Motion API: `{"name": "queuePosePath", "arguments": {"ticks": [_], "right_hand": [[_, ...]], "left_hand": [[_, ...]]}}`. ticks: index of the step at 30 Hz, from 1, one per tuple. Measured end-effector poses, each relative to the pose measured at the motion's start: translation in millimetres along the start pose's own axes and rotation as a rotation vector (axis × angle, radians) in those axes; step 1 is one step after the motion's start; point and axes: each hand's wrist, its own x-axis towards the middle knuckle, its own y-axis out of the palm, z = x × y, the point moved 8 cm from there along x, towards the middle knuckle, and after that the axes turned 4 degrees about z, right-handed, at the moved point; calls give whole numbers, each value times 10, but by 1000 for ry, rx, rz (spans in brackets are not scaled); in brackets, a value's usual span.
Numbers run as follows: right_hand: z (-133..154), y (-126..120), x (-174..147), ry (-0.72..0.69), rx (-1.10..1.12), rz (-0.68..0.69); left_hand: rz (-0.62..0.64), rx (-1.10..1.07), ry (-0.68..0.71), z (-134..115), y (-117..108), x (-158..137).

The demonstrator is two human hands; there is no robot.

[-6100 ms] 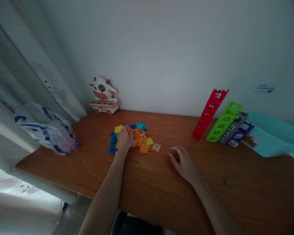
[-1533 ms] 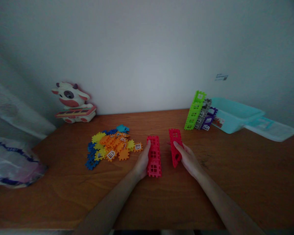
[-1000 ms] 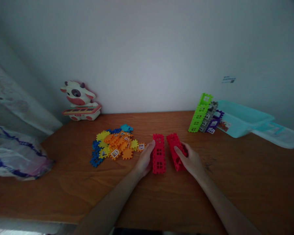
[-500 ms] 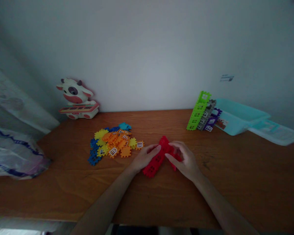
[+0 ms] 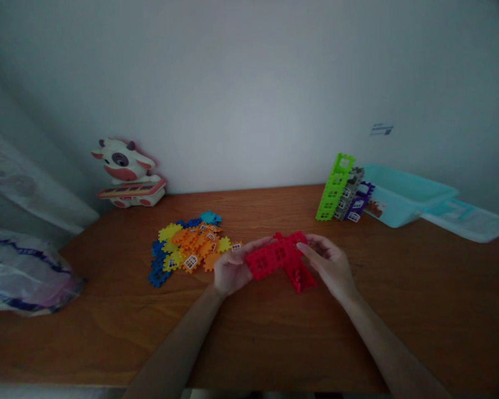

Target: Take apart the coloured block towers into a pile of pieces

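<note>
Between my hands is a structure of red interlocking building tiles [image 5: 270,257], some with square window cut-outs. One row of it points left, and another part angles down toward the front right. My left hand [image 5: 232,269] is closed around the left end, its fingers partly hidden behind the red tiles. With thumb and fingers, my right hand [image 5: 326,260] grips the upper right end. Just left of my left hand lies a loose pile of orange tiles [image 5: 199,244], yellow tiles [image 5: 169,231] and blue tiles [image 5: 158,271].
At the back right stand joined green tiles [image 5: 332,191], grey tiles [image 5: 346,194] and purple tiles [image 5: 360,202], beside a turquoise bin [image 5: 403,194] and its pale lid [image 5: 469,221]. A cow toy keyboard [image 5: 128,177] sits back left; a plastic bag [image 5: 20,271] lies at the left edge.
The red structure has turned so its long row lies closer to level and is lifted slightly. My left hand has moved to its left end, my right hand to its upper right end.
</note>
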Motion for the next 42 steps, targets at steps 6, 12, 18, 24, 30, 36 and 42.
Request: {"name": "queuePosePath", "arguments": {"ticks": [6, 12, 18, 24, 30, 36, 42], "right_hand": [[-92, 76, -15, 125, 151, 129], [-91, 208, -110, 211, 169, 346], [-87, 247, -125, 196, 176, 335], [-23, 251, -132, 133, 109, 420], [-81, 283, -226, 202, 20, 576], [-133, 403, -313, 227, -29, 672], [-116, 351, -270, 174, -69, 561]], "left_hand": [[-147, 308, -46, 9, -147, -43], [-199, 622, -46, -141, -115, -48], [-150, 774, 3, -138, -128, -27], [-178, 870, 26, -138, -175, -36], [-204, 758, 2, -161, -147, -54], [-203, 813, 24, -175, -197, -77], [-154, 915, 38, -157, -129, -82]]}}
